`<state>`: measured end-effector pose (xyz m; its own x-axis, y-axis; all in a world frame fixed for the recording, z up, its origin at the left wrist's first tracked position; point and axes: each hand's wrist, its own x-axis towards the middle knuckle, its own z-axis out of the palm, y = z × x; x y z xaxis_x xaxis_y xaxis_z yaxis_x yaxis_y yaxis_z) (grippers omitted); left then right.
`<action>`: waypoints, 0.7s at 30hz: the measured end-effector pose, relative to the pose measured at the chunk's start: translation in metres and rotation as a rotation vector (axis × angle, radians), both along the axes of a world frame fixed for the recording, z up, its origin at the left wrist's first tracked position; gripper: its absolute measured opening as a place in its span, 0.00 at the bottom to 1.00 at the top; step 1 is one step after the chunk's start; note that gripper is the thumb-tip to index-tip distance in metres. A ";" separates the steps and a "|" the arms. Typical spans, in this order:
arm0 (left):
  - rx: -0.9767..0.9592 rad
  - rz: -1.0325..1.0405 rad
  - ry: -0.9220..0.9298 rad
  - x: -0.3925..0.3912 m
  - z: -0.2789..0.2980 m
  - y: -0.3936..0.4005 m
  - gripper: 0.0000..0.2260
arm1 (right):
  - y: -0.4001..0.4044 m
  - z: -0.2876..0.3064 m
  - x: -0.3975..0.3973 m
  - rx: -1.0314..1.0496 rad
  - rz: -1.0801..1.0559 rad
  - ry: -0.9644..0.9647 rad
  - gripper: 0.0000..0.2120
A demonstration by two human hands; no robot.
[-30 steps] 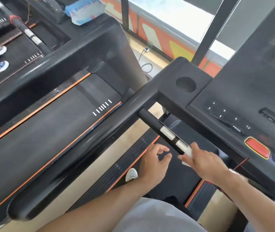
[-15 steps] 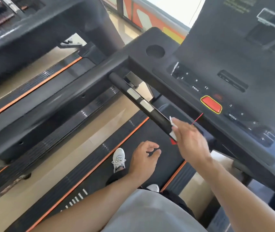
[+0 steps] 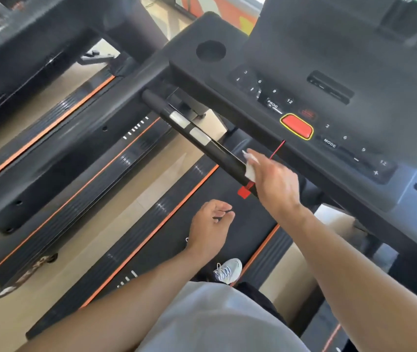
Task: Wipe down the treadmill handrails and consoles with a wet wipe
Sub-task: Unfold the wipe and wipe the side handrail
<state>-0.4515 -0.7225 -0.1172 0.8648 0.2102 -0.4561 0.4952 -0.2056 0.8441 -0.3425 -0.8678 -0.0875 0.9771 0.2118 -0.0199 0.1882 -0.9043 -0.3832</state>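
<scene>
A black inner handlebar (image 3: pixel 202 138) with two silver sensor plates runs diagonally out from under the treadmill console (image 3: pixel 329 102). My right hand (image 3: pixel 273 181) grips the bar's near end with a white wet wipe (image 3: pixel 250 171) pressed between palm and bar. My left hand (image 3: pixel 212 227) hangs below over the belt, fingers loosely curled, holding nothing. The thick black side handrail (image 3: pixel 80 148) stretches to the left of the bar.
The console has number keys, a red stop button (image 3: pixel 297 126) and a round cup hole (image 3: pixel 210 51). A red safety cord and clip (image 3: pixel 244 191) dangles by my right hand. A second treadmill (image 3: pixel 37 47) stands at the left. My white shoe (image 3: pixel 227 270) is on the belt.
My right hand with the wipe has slid down the handlebar from the sensor plates to its near end. The view has tilted and shifted right. My left hand stays idle below.
</scene>
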 end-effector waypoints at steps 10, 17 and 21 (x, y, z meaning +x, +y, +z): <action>0.090 -0.158 -0.224 0.039 0.015 -0.002 0.09 | -0.040 -0.026 -0.065 -0.129 -0.080 0.078 0.23; 0.339 -0.467 -0.572 0.061 0.015 -0.008 0.13 | -0.098 -0.007 -0.100 -0.406 -0.150 0.190 0.29; 0.474 -0.774 -0.644 0.072 0.009 -0.008 0.26 | -0.068 -0.004 -0.073 -0.475 -0.202 0.294 0.25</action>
